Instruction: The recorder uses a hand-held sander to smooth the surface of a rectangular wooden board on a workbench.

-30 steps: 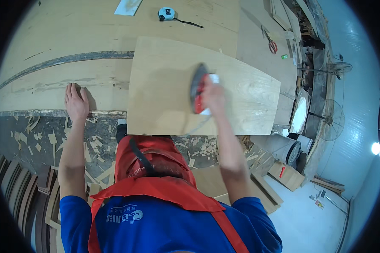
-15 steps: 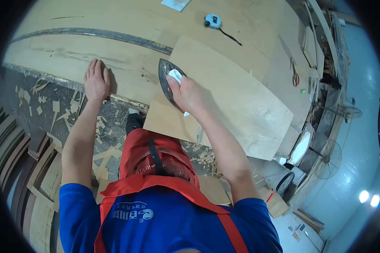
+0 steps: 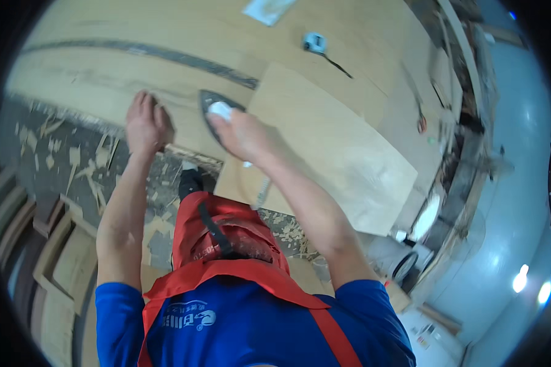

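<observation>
My right hand grips the white handle of a dark, pointed iron. The iron sits at the left edge of a pale plywood sheet, its tip reaching over the larger wood panel beneath. From the iron's rear, a coiled cord hangs past the sheet's near edge. My left hand is at the panel's near edge, left of the iron, fingers loosely bent and slightly blurred, with nothing seen in it.
A dark curved strip crosses the panel. Beyond the sheet lie a tape measure, a white paper and red-handled scissors. Wood scraps litter the floor. Curved wooden pieces stand at lower left; a fan is at right.
My right hand has moved the iron left, from the plywood sheet toward its left edge. My left hand, flat on the panel before, now has its fingers bent. The whole view has shifted slightly.
</observation>
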The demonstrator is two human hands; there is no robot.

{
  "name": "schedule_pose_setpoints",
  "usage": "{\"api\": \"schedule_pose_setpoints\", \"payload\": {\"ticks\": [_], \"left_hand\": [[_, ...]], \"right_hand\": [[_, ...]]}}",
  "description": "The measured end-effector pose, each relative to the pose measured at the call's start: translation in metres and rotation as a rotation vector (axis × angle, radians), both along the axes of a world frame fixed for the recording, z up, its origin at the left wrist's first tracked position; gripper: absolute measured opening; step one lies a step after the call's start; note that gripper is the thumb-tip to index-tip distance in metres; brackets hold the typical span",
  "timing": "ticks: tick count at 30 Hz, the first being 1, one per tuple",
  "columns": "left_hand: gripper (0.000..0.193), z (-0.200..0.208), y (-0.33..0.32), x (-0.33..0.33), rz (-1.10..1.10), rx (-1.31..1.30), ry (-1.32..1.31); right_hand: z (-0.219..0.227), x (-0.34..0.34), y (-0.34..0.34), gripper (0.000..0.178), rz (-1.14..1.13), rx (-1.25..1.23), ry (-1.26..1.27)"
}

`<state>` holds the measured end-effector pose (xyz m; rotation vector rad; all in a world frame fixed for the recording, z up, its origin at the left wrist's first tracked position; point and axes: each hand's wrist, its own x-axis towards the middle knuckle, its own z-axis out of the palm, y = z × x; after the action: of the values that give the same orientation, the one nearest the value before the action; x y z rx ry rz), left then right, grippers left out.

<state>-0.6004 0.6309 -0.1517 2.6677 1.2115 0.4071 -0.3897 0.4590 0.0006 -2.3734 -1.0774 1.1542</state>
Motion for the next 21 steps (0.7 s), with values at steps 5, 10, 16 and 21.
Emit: {"api": "schedule_pose_setpoints", "payload": {"ticks": [5, 10, 16, 21], "left_hand": [[0.045, -0.004, 0.009, -0.014, -0.003, 0.059, 0.053], [0.047, 0.003, 0.004, 0.001, 0.005, 0.102, 0.106], [0.048, 0.003, -0.001, 0.004, 0.015, 0.081, 0.136], [0.048, 0.006, -0.002, 0.000, 0.008, 0.068, 0.119]], "right_hand": [[-0.037, 0.038, -0.081, 0.057, -0.191, 0.127, -0.023], [-0.039, 0.144, -0.231, 0.071, -0.561, 0.002, -0.192], [-0.039, 0.235, -0.289, 0.053, -1.411, 0.381, 0.013], [-0.043, 0.232, -0.210, 0.057, -1.424, 0.438, 0.024]]}}
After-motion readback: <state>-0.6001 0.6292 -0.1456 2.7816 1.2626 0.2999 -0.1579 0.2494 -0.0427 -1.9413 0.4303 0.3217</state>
